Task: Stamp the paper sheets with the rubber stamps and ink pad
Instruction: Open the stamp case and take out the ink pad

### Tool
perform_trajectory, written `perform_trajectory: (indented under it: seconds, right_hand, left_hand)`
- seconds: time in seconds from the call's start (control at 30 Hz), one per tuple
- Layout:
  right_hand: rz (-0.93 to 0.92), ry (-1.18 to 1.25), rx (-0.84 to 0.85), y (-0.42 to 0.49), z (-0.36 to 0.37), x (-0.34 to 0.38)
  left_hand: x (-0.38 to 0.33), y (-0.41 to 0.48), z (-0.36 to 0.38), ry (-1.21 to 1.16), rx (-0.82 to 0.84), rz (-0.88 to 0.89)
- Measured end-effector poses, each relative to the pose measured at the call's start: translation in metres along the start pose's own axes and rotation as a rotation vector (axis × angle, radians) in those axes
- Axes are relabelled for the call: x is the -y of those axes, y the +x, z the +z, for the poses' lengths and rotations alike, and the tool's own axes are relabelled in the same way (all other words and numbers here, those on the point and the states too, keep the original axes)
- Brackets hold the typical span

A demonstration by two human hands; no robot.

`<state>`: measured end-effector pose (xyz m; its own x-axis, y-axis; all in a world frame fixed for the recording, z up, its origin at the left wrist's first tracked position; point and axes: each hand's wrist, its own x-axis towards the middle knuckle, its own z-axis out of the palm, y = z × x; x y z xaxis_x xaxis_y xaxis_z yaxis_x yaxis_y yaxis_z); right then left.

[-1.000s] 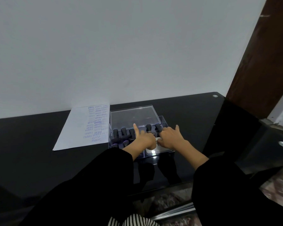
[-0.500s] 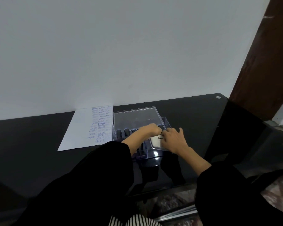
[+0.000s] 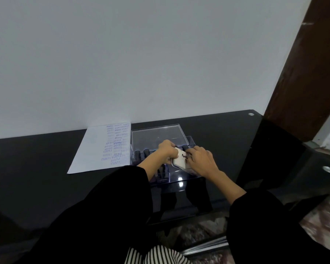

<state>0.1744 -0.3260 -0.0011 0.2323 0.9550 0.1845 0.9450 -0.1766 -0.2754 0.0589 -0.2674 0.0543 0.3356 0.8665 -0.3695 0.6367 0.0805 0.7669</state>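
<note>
1. Clear box (image 3: 177,177) on the black tabletop (image 3: 36,168), lid (image 3: 158,134) open at the far side.
2. Over the right part of the box: white ink pad (image 3: 180,161), tilted, with black letters on top.
3. Left hand (image 3: 167,150) curled round its left end, right hand (image 3: 202,161) gripping its right end, both hands close together.
4. In the left part of the box: dark stamps (image 3: 137,154), upright, in rows.
5. Just left of the box: sheet (image 3: 95,149), flat, with blue stamp marks along the edge nearest the box.
</note>
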Motion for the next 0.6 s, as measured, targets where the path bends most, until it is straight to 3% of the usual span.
perform_trajectory:
  seconds: [0.2, 0.6]
  right_hand:
    - [-0.098, 0.372, 0.162, -0.009, -0.032, 0.005]
    - [-0.256, 0.136, 0.316, -0.059, -0.057, 0.025]
  left_hand:
    - [0.0, -0.013, -0.017, -0.201, 0.027, 0.011]
    - [0.044, -0.085, -0.039, -0.312, 0.183, -0.04]
